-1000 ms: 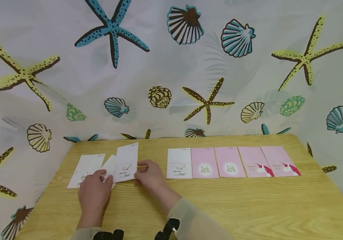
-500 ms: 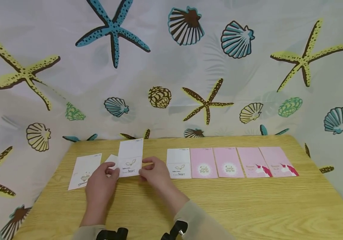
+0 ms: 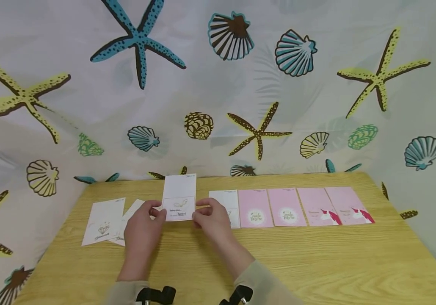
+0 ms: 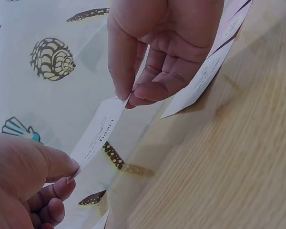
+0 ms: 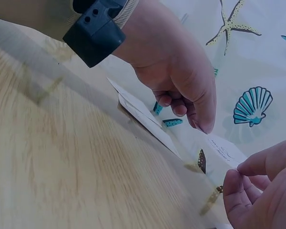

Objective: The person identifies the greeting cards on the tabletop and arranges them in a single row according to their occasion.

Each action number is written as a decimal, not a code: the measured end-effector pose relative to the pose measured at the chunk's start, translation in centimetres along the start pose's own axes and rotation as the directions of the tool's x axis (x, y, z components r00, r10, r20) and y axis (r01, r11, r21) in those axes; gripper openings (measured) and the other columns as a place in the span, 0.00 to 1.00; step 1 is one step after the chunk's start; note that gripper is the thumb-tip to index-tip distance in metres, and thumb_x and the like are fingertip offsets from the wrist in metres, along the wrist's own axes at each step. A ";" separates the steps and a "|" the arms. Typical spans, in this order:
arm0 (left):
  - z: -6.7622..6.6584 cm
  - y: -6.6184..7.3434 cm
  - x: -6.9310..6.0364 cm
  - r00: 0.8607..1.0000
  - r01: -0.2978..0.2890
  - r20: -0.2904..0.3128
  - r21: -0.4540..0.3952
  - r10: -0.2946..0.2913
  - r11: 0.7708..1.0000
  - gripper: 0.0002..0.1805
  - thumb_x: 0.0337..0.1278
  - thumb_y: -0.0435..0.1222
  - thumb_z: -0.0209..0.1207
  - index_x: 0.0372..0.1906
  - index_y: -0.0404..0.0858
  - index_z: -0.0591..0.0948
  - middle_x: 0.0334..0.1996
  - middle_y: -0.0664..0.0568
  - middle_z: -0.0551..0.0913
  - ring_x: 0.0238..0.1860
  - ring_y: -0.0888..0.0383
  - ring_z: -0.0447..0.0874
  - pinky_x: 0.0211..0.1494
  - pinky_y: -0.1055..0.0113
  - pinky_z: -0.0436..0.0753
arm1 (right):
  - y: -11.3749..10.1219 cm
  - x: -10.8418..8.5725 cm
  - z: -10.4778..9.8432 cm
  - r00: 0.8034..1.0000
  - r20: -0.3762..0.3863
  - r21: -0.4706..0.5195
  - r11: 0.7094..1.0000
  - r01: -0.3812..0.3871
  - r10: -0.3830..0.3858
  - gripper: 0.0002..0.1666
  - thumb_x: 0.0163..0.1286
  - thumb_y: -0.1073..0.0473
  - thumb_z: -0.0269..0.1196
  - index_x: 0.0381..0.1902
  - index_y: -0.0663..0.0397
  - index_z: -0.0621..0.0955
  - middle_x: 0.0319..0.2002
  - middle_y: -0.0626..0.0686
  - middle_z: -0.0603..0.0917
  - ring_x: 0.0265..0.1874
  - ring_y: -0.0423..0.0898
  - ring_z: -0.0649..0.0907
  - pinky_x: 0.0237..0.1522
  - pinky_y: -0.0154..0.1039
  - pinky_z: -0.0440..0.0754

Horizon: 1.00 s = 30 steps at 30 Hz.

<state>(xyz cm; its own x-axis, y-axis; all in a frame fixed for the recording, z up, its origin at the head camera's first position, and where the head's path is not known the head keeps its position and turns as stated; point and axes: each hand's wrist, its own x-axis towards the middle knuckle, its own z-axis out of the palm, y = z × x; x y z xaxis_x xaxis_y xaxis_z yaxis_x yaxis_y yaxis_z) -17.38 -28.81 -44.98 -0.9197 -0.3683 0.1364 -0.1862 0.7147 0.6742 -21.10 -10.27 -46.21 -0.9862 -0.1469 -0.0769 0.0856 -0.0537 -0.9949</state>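
Note:
A white card (image 3: pixel 179 190) with small wings and the word "heart" is held up above the table between both hands. My left hand (image 3: pixel 144 231) pinches its lower left edge, thumb in front. At the opposite edge, my right hand (image 3: pixel 214 220) pinches the lower right corner. The wrist views show the card (image 4: pixel 100 129) raised off the wood, with thumb and fingertips of each hand on its ends. Just right of it, a matching white card (image 3: pixel 223 197) lies partly hidden behind my right hand.
Two overlapping white diamond cards (image 3: pixel 103 220) lie at the left. Beyond the matching card, two pink "Smile More" cards (image 3: pixel 256 203) and two pink unicorn cards (image 3: pixel 313 201) continue a row on the wooden table (image 3: pixel 317 258). A shell-patterned cloth (image 3: pixel 218 84) stands behind.
Both hands have moved right with the wings card, bringing it beside the matching card. The left hand now pinches the card too. The diamond cards are left behind, more visible.

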 end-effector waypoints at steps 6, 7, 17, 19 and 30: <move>1.3 0.7 -0.2 1.000 -0.013 0.014 -0.001 0.013 1.000 0.20 0.77 0.39 0.65 0.65 0.34 0.84 0.46 0.43 0.88 0.42 0.45 0.84 0.45 0.49 0.78 | 0.3 -0.2 -1.2 0.999 -0.035 -0.042 0.999 0.007 -0.008 0.19 0.68 0.74 0.69 0.56 0.63 0.86 0.39 0.55 0.85 0.33 0.44 0.86 0.42 0.43 0.91; 1.5 0.8 -0.2 1.000 -0.016 0.018 0.000 0.016 1.000 0.20 0.77 0.39 0.65 0.65 0.34 0.84 0.45 0.43 0.88 0.42 0.45 0.84 0.44 0.49 0.78 | 0.4 -0.3 -1.4 0.999 -0.035 -0.049 0.999 0.012 -0.013 0.19 0.68 0.74 0.69 0.57 0.63 0.87 0.39 0.55 0.85 0.32 0.43 0.86 0.41 0.43 0.91; 3.5 0.9 -0.5 0.998 -0.060 -0.004 0.040 0.061 0.997 0.16 0.75 0.37 0.66 0.60 0.34 0.86 0.41 0.46 0.89 0.40 0.45 0.86 0.43 0.47 0.81 | 0.5 -1.0 -3.3 0.999 0.006 -0.227 0.973 0.039 -0.038 0.23 0.71 0.69 0.67 0.63 0.62 0.86 0.35 0.52 0.86 0.29 0.44 0.84 0.35 0.37 0.83; 3.6 0.9 -0.6 0.998 -0.064 -0.004 0.044 0.064 0.997 0.16 0.75 0.37 0.67 0.60 0.34 0.86 0.40 0.46 0.89 0.40 0.45 0.86 0.43 0.47 0.81 | 0.6 -1.2 -3.4 0.999 0.017 -0.276 0.960 0.041 -0.038 0.23 0.73 0.67 0.67 0.65 0.62 0.85 0.34 0.52 0.87 0.29 0.43 0.84 0.35 0.36 0.82; 4.1 0.4 -0.4 0.999 -0.036 0.019 0.053 0.035 0.998 0.17 0.76 0.37 0.65 0.60 0.31 0.86 0.42 0.44 0.90 0.43 0.44 0.87 0.47 0.44 0.82 | 0.8 -1.3 -3.7 0.993 0.113 -0.371 0.925 0.076 -0.036 0.26 0.76 0.63 0.64 0.69 0.66 0.83 0.33 0.51 0.86 0.27 0.45 0.85 0.35 0.37 0.84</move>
<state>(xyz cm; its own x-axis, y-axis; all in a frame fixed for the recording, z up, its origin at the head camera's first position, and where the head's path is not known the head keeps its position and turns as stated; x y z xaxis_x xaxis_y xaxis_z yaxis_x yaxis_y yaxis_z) -18.47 -25.99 -47.75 -0.9322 -0.3312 0.1462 -0.1707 0.7581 0.6294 -20.31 -6.52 -47.17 -0.9662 -0.2558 -0.0330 -0.0485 0.3059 -0.9508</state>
